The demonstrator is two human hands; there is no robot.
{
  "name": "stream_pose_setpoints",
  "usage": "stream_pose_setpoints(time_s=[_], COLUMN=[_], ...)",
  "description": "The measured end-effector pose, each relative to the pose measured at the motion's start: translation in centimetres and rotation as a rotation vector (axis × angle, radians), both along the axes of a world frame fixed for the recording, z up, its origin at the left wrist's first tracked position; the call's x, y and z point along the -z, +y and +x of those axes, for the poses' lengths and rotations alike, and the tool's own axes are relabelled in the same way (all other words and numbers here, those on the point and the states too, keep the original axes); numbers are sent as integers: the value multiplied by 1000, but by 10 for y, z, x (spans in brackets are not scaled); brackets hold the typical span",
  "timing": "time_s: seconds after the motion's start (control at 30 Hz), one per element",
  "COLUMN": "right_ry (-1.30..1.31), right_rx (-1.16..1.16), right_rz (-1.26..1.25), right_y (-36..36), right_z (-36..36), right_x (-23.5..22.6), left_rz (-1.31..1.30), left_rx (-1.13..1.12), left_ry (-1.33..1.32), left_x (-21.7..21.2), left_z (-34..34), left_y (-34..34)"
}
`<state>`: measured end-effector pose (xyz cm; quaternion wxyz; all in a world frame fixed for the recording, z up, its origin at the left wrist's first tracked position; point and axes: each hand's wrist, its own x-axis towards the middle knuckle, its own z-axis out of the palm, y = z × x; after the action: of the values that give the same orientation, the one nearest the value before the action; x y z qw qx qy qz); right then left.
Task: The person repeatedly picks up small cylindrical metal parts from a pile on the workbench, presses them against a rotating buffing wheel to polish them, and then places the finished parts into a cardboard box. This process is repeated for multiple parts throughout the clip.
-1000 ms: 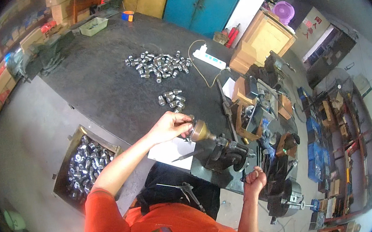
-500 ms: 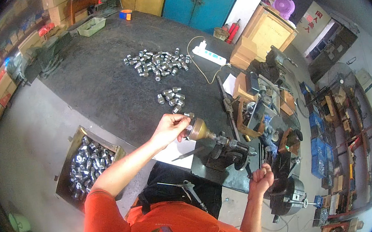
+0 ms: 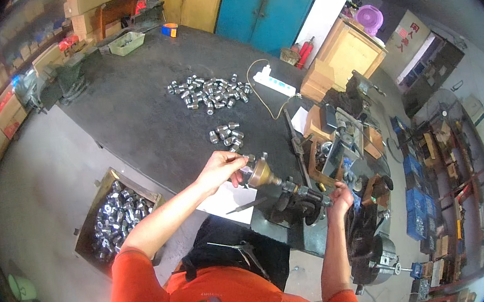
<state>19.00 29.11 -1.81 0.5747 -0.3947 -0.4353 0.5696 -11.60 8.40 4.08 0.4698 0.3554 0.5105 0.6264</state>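
Left hand (image 3: 224,169): thumb and fingers closed in a pinch on a silver metal fitting (image 3: 247,168) (partly hidden by the fingers), at the wide left mouth of a brass-coloured conical metal cup (image 3: 262,174).

Right hand (image 3: 340,199): fingers curled, at the right end of the dark metal fixture (image 3: 287,209) bearing the cup, near edge of the dark-topped counter (image 3: 141,103); whether they grip a handle, cannot tell.

Loose stock: small cluster of silver fittings (image 3: 226,135), just beyond the left hand; larger silver pile (image 3: 210,93), farther off.

Handling, as judged: fitting best kept square to the cup's mouth — a tilt could make it bind; left fingertips clear of the rim; right-hand effort smooth — no jerks.
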Motion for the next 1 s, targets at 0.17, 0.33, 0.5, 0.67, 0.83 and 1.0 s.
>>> stream_pose_setpoints(time_s=[0.17, 0.33, 0.5, 0.67, 0.83, 1.0], right_ry=[261, 306, 304, 29, 20, 280], right_rx=[-163, -205, -123, 105, 32, -131], right_rz=[289, 156, -158, -322, 23, 330], right_y=[-40, -95, -102, -40, -12, -46], right_z=[7, 34, 44, 11, -11, 7], right_x=[-43, -41, 23, 40, -12, -46], left_rz=[55, 74, 55, 88, -71, -320], left_rx=[-20, -13, -12, -52, -119, -310], left_ry=[-46, -100, -89, -85, 133, 345], left_x=[3, 3, 7, 9, 25, 60], left_z=[-2, 0, -3, -9, -43, -74], left_y=[-7, -7, -6, -9, -69, -174])
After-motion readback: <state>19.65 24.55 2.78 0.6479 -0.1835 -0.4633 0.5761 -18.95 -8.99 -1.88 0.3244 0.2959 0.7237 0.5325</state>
